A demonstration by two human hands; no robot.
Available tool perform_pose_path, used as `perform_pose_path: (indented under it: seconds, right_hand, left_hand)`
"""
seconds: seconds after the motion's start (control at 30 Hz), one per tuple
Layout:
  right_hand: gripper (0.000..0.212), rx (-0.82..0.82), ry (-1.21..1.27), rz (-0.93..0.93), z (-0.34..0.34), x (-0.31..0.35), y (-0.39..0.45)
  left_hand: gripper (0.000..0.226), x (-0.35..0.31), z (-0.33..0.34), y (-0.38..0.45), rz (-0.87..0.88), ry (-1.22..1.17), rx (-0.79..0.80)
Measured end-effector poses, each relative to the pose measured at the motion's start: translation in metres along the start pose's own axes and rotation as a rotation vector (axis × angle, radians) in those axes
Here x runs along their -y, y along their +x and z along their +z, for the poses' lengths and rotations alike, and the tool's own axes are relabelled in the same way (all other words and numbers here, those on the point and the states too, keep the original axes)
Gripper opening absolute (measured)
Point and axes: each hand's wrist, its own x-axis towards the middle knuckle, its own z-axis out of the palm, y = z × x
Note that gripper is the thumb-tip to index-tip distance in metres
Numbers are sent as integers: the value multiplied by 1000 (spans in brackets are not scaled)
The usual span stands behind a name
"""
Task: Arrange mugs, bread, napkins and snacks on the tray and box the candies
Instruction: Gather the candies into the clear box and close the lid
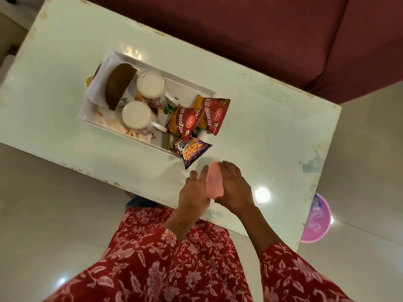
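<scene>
A white tray lies on the pale table. It holds a brown loaf of bread on white napkins, two white mugs and two red snack packets. A purple peanut packet hangs over the tray's near rim. Near the table's front edge a pink box is pressed between my left hand and my right hand. Whether the box has candies in it is hidden.
A dark red sofa runs along the far side of the table. A pink plastic basin stands on the floor at the table's right end. Shiny floor tiles surround the table.
</scene>
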Motion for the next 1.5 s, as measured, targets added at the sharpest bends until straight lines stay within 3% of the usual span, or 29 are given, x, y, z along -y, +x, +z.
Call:
perform_pose_path:
  seconds: [0.1,0.63,0.87,0.97,1.03,1.07,1.17,1.5]
  right_hand:
    - [120,16,-14,37,5,1,-5]
    - [120,32,-14,145,10,4,-2]
    - [119,70,97,225,6,7,-5]
    - [119,63,385,340,8,3,-11]
    - [103,-31,707,516,14,-1,-15]
    - [85,-70,837,615,16,-2,-16]
    - [35,-141,944,754,23,-1,-16]
    - [22,-368,1102,871,-5,-8,40]
  left_hand:
    - [104,-1,-4,4,65,104,88]
    - [110,-8,-11,26,110,294,196]
    - [110,-6,-13,23,85,125,200]
    - [119,1,-10,22,124,-14,159]
    - [125,5,-5,21,116,-143,136]
    - [126,5,-2,19,103,-213,130]
    - [117,5,6,16,75,-383,92]
    - [62,11,5,15,-128,-639,-95]
